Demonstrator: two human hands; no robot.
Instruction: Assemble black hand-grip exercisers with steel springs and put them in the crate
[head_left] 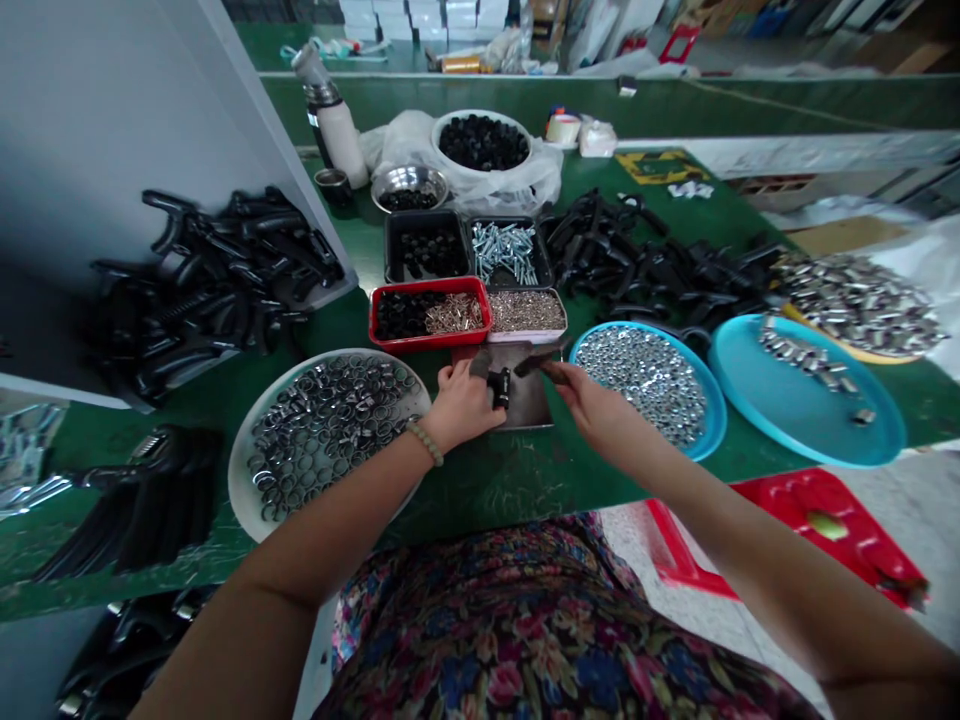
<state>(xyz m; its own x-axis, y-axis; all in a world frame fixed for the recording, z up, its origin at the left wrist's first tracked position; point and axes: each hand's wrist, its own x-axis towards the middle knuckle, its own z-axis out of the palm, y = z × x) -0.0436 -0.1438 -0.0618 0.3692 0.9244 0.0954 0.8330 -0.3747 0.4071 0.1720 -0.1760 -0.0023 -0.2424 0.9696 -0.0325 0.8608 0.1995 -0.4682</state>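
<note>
My left hand (463, 402), with a beaded bracelet at the wrist, is closed on a small black part (500, 386) with a shiny spot on it. This part is over a flat metal plate (531, 405) on the bench. To the right of the plate, my right hand (583, 396) has its fingers pinched together. A dark, blurred piece (536, 360) extends left from those fingertips; whether it is a tool or a finger covering I cannot make out. Dark material also covers a finger of my left hand. The two hands are apart.
A white tray of metal rings (241, 480) lies left. Behind the plate are a red tray (397, 346) and a tin of small fasteners (526, 312). Blue trays (712, 425) (810, 440) hold metal pieces at right. Black handle-like parts (630, 250) are heaped behind; a grey panel (142, 90) rises left.
</note>
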